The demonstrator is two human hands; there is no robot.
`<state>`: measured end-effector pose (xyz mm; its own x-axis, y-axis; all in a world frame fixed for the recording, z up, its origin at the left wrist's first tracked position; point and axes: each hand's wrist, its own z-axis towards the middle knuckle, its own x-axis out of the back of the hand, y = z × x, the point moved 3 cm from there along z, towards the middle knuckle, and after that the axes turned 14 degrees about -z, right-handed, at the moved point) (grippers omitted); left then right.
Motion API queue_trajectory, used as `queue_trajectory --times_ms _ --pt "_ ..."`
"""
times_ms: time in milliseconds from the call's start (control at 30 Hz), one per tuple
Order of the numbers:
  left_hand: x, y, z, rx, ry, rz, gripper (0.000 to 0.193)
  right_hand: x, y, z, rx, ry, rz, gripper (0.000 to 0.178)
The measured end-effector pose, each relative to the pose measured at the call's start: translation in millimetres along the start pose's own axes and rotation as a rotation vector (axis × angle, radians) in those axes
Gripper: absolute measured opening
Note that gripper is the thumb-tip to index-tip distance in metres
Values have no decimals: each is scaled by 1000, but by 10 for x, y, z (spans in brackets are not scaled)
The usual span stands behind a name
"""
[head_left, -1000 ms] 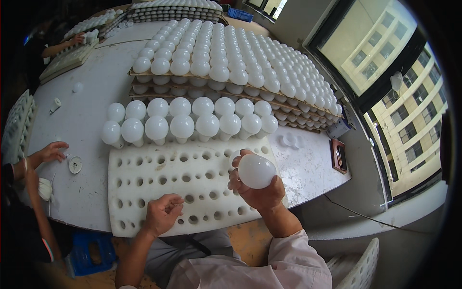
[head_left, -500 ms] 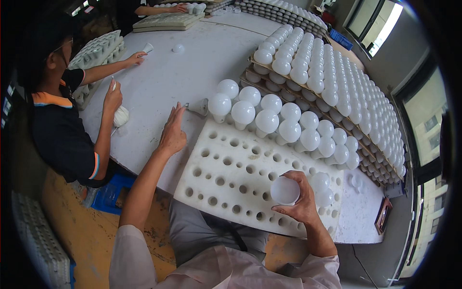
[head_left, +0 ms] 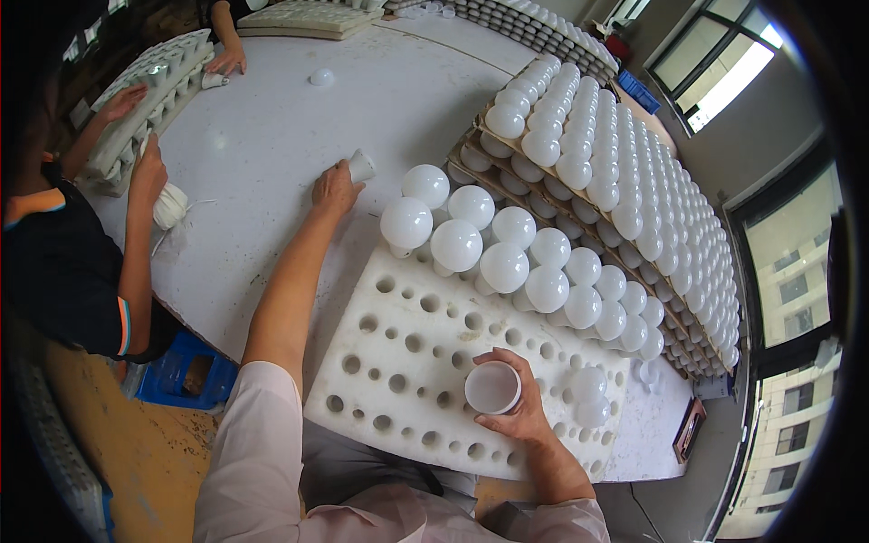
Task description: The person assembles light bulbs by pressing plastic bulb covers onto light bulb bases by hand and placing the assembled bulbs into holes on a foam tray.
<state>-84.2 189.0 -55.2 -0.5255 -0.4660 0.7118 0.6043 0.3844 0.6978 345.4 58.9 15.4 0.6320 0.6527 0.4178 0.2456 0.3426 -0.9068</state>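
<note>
My left hand (head_left: 337, 188) is closed on a white, cone-shaped bulb base (head_left: 361, 166) over the table. In my right hand (head_left: 523, 398) is a white bulb cover (head_left: 492, 387), a round cup with its open rim turned up. That hand is above a white foam board (head_left: 380, 306) punched with rows of holes. Round white bulbs (head_left: 457, 244) stand in rows along the board's far side. Two more white globes (head_left: 591, 398) sit at its right end, beyond my right hand.
Stacked trays of white bulbs (head_left: 579, 170) rise at the right. A co-worker (head_left: 63, 262) works at the left, holding a white bundle (head_left: 170, 206), beside a tray stack (head_left: 149, 113). Another person's hand (head_left: 228, 59) touches a small base. One white dome (head_left: 321, 78) lies on the table (head_left: 272, 145).
My left hand has gone from open fingers beside the bulb base to gripping it. The view has shifted. The co-worker's far hand has moved from the table to the trays.
</note>
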Motion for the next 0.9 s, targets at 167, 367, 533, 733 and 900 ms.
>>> queue_trajectory --times_ms 167,367,533,733,900 --pt "-53 -118 35 -31 11 -36 48 52 89 10 -52 42 216 83" --pt "314 -215 -742 113 -73 -827 44 213 131 -44 -8 74 241 83" --pt "760 181 -2166 82 -167 -1424 54 165 161 -105 -15 28 405 87" --pt "468 654 -3125 134 -848 -1305 53 0 18 -223 74 -51 199 84" --pt "297 912 -3290 -173 -889 -1015 55 -53 6 -280 100 -98 181 87"
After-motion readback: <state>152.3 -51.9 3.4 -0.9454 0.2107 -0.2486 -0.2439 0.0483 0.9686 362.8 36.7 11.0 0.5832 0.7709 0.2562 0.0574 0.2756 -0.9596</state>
